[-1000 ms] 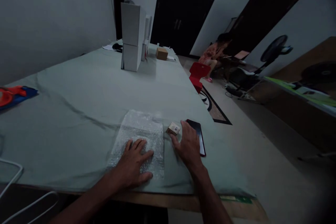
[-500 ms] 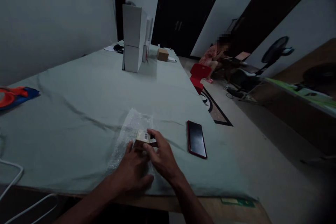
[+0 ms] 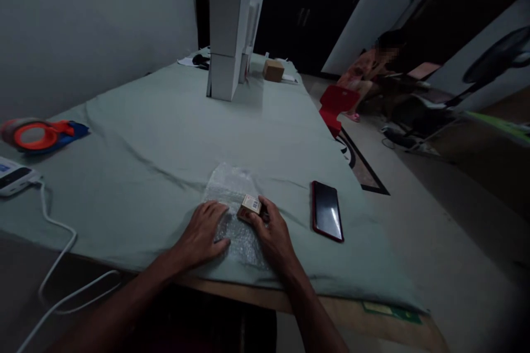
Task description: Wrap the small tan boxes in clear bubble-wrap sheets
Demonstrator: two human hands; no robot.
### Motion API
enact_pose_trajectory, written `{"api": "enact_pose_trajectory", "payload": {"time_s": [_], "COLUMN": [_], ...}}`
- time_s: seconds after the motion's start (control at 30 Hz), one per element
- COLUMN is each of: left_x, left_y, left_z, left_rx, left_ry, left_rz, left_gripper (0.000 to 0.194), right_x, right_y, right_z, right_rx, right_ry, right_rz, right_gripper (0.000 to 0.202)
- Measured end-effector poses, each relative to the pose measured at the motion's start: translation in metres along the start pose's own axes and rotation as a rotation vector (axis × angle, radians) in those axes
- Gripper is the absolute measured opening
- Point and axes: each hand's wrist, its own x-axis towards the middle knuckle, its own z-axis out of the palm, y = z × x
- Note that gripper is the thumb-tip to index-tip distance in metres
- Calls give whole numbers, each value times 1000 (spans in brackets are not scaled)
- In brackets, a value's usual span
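Tape dispenser of orange plastic [image 3: 50, 133], ring-shaped, with a flat blue piece under it, lies toward ten o'clock from the small tan-and-brown cardboard carton [image 3: 250, 204]. At nine o'clock sits a white rectangular device with a dark panel [image 3: 16, 176], cut off by the view's border; a thin white cable [image 3: 73, 236] runs from it over the near edge at eight o'clock. Between these and the hands spreads a broad stretch of pale green cloth [image 3: 165, 127]. The left hand [image 3: 202, 231] lies palm down over the left margin of a crumpled, clear bubble-wrap sheet [image 3: 244, 242], four fingers close together, thumb held apart. Two stacked white boxes [image 3: 226, 38] stand upright at twelve o'clock, well beyond the sheet. The carton is over the sheet, pinched between the thumb and fingers of the right hand [image 3: 271, 226]; whether it touches the plastic cannot be told. Short of one o'clock, a brown cardboard box [image 3: 274, 70] rests near the far edge. At three o'clock a dark-screened phone in a red case [image 3: 327, 210] lies flat, with cloth on either side. Past the right edge, around one-thirty, are a red chair [image 3: 339, 100] and a seated person [image 3: 359, 74].
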Motion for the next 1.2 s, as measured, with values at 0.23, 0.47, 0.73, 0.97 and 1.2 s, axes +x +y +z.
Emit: {"api": "enact_pose_trajectory", "payload": {"time_s": [0.23, 0.47, 0.73, 0.97, 1.2], "left_x": [-2, -2, -14, -32, -31], "left_y": [-5, -12, -6, 0, -2], "left_z": [2, 0, -15, -24, -16], "left_rx": [-24, -67, -17, 121, 182], "left_ry": [-21, -1, -13, -89, 72], "left_rz": [27, 53, 64, 108, 148], "left_gripper": [80, 85, 79, 65, 26], "right_x": [1, 0, -3, -5, -2], "right_y": [-12, 2, 1, 8, 6], "right_z": [-6, -3, 5, 9, 11], "right_rx": [-18, -138, -146, -140, -127], "right_ry": [-106, -262, -170, -130, -120], "right_rz": [-179, -206, -213, -203, -166], "right_gripper": [40, 55, 46, 48, 46]}}
